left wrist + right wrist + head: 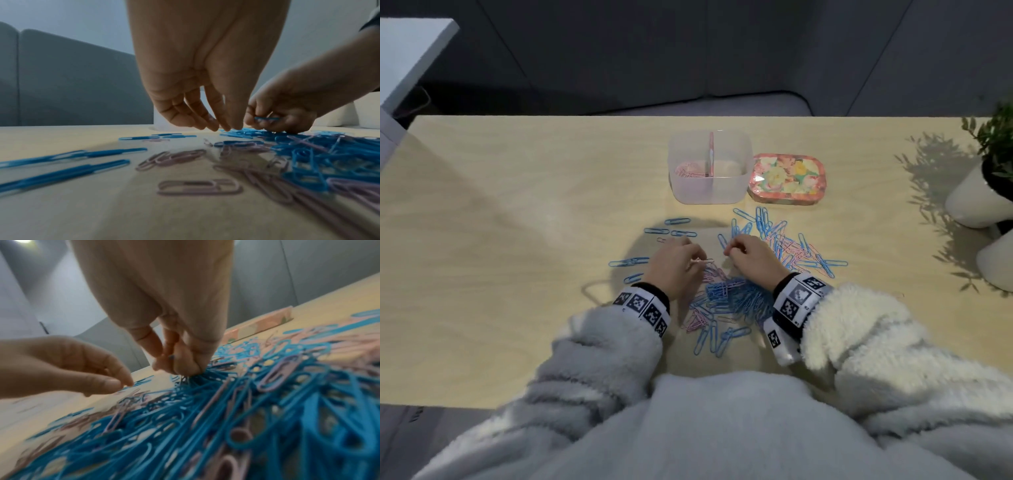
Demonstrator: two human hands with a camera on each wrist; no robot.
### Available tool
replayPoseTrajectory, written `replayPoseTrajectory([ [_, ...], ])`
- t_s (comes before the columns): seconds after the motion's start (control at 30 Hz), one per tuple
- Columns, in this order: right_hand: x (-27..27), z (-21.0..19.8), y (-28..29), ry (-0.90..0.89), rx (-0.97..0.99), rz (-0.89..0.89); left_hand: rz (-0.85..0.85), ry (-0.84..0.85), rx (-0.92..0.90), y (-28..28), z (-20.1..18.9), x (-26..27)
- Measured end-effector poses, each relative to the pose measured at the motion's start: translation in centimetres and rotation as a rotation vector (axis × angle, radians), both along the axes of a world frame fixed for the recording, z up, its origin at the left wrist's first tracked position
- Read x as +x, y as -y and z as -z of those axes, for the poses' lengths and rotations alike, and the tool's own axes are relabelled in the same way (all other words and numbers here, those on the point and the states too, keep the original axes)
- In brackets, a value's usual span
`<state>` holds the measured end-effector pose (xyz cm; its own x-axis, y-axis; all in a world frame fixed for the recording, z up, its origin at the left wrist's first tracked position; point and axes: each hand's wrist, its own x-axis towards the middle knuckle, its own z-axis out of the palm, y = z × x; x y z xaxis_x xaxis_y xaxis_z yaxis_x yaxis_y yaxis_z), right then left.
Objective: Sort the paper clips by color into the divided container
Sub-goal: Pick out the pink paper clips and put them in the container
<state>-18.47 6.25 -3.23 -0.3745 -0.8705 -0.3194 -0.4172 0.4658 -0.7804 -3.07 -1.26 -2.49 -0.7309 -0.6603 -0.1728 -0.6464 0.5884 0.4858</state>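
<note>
**Sorting barely started: most clips still on the tabletop**

Progress, judging from the head view: the clear divided container (710,168) sits at the far side of the tabletop (500,222), w/ a small batch of pink clips (688,170) in its left compartment. Right compartment looks empty, though the frosted wall makes that hard to confirm. No blue visible inside. Nearly everything else is left: a mixed heap of blue clips (743,301) and pink ones lies near the person, more scattered blue/pink to the right (791,246), plus a few loose blue ones off to the left (628,262). A floral lid (786,180) lies just beside the container on its right.

Hands: left hand (674,265) is low over the heap, fingers curled, a pink clip (702,261) at its fingertips; looks pinched, but I can't confirm the grip. Right hand (753,257) is bunched, pinching clips.

View differences:
- Left wrist cam shows the right hand (281,116) gripping a blue clip (267,118); the head view hides this behind the knuckles.
- Right wrist cam shows the right fingertips (179,363) pressed together down into the blue heap, and the left hand (86,369) nearby w/ fingers loosely curved, nothing clearly in them there.
- Only the head view shows the container's contents.
</note>
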Motion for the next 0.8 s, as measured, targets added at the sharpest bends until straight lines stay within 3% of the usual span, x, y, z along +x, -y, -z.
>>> replayPoseTrajectory([
  [0.17,2.1,0.1,-0.1,-0.311,0.109,-0.226,-0.030,0.037,0.033,0.3,0.1,-0.6],
  [0.4,2.6,0.0,0.8,-0.341,0.144,-0.357,-0.022,0.005,0.057,0.2,0.6,0.7],
  [0.6,1.5,-0.4,0.6,-0.190,0.046,-0.286,-0.069,-0.105,0.058,0.7,-0.5,1.7],
  [0.7,0.9,-0.8,0.7,-0.212,0.042,-0.230,-0.204,-0.171,0.058,1.6,-1.5,3.0],
  [0.8,0.1,-0.7,0.7,-0.354,0.090,-0.136,-0.340,-0.193,-0.012,3.2,-1.6,5.4],
])
